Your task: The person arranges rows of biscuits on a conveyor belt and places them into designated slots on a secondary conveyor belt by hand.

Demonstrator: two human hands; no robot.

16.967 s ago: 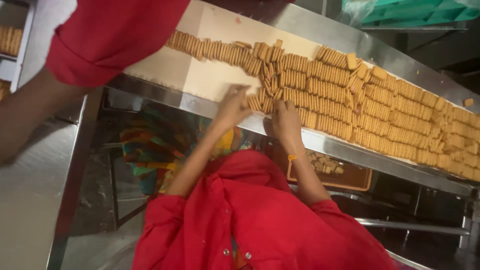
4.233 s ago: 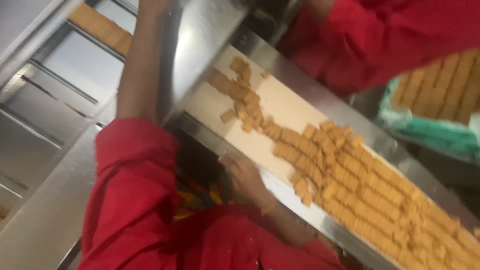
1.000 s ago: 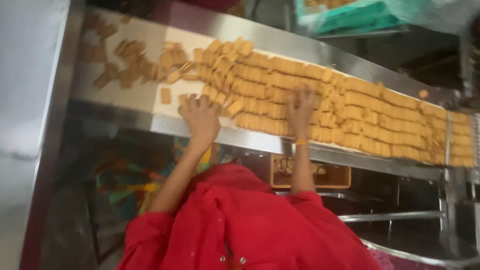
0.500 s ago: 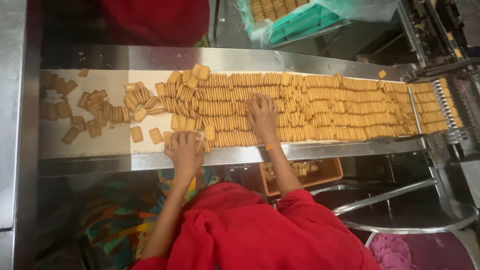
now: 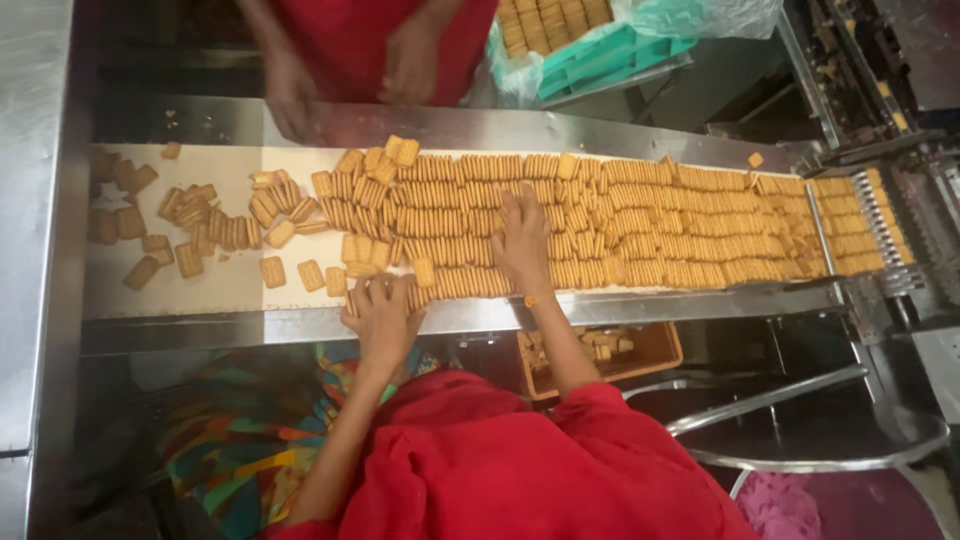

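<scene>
My left hand (image 5: 385,315) rests with spread fingers on a few tan biscuits at the near edge of the white conveyor belt (image 5: 230,288). My right hand (image 5: 520,240) lies flat, fingers apart, on the packed rows of upright biscuits (image 5: 680,225) in the middle of the belt. Neither hand grips anything. Loose, scattered biscuits (image 5: 180,225) lie flat on the belt to the left of my hands. Both arms wear red sleeves.
Across the belt stands a co-worker in red, one hand (image 5: 290,95) on the far steel rim. A green crate (image 5: 600,55) of biscuits sits behind. Metal guide rails (image 5: 880,220) channel the rows at the right. An orange tray (image 5: 640,350) with broken pieces hangs below the near rim.
The view has swung and levelled out over the belt. My hands stay on the biscuits, the left at the near edge. The co-worker's hands have come into view.
</scene>
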